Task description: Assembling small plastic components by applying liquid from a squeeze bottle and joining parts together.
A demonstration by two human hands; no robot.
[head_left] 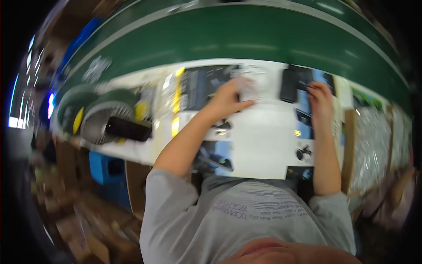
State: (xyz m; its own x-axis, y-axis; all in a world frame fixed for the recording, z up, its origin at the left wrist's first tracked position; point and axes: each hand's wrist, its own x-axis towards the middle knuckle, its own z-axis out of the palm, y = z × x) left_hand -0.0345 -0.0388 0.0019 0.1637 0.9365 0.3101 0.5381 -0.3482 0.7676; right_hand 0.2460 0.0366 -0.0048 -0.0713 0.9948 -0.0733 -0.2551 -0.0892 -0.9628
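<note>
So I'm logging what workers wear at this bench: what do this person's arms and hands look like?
Both forearms are bare below short grey T-shirt sleeves. The left hand and right hand are bare too: no gloves. No watch or ring shows, though the picture is blurred.

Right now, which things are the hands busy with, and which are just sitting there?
Busy with:
- left hand on a clear plastic packet
- right hand at a black flat piece

Just sitting there:
- small black part on the white table
- black phone-like slab lying on a grey round fan-like thing
- cardboard boxes to the right
</note>
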